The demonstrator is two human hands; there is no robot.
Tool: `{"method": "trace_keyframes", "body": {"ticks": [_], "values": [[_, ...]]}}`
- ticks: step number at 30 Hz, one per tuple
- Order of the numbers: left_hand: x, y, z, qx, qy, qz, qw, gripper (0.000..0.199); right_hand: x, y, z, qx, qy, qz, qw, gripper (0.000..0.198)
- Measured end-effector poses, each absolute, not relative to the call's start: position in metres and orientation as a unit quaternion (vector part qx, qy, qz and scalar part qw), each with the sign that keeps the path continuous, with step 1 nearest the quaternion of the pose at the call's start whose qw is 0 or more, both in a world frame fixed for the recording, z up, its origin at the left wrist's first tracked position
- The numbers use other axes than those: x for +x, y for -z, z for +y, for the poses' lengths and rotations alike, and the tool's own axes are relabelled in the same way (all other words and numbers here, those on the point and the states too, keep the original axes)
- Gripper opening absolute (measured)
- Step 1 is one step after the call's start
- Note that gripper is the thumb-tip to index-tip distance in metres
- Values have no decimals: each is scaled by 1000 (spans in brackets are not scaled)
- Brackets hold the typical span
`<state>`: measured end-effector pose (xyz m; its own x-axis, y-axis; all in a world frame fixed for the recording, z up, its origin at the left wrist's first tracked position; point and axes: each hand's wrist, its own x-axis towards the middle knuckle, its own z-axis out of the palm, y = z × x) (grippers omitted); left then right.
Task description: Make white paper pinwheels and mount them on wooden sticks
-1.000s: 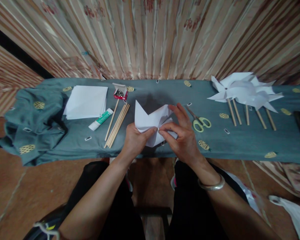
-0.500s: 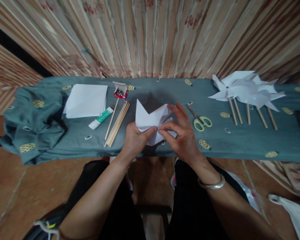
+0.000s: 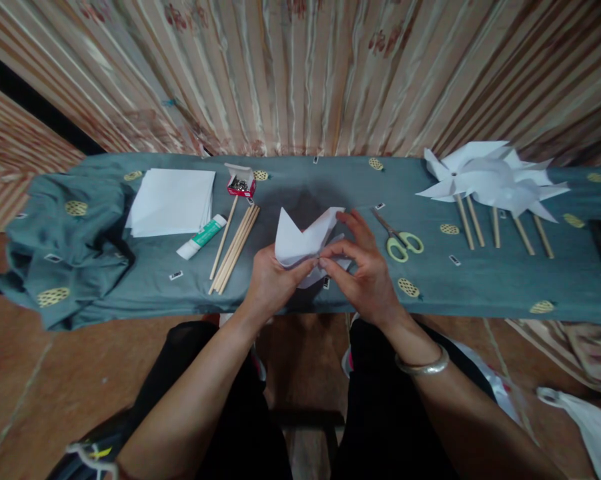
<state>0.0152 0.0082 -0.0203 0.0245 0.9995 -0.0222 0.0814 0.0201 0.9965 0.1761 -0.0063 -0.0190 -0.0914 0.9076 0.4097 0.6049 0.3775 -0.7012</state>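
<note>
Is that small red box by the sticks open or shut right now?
Open: the red box has its pale lid raised, with small metal pieces showing inside.

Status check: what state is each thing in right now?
White paper: bent into points, held
Left hand: closed on its left side
Right hand: pinching at its middle
Red box: open, metal pieces inside
Sheets: stacked flat
Green tube: lying on its side
Loose sticks: bare
Scissors: laid down
Pinwheels: assembled, overlapping
Cloth: bunched at left end
</note>
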Motion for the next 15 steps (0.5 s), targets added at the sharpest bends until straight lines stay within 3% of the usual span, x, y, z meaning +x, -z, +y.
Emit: {"method": "trace_keyframes", "body": {"ticks": [9, 15], "values": [[12, 20, 8, 489, -481, 527, 502, 41, 173, 20, -8, -534, -181, -696, 445, 1], [10, 24, 9, 492, -482, 513, 513, 46, 169, 20, -8, -563, -132, -678, 454, 33]]}}
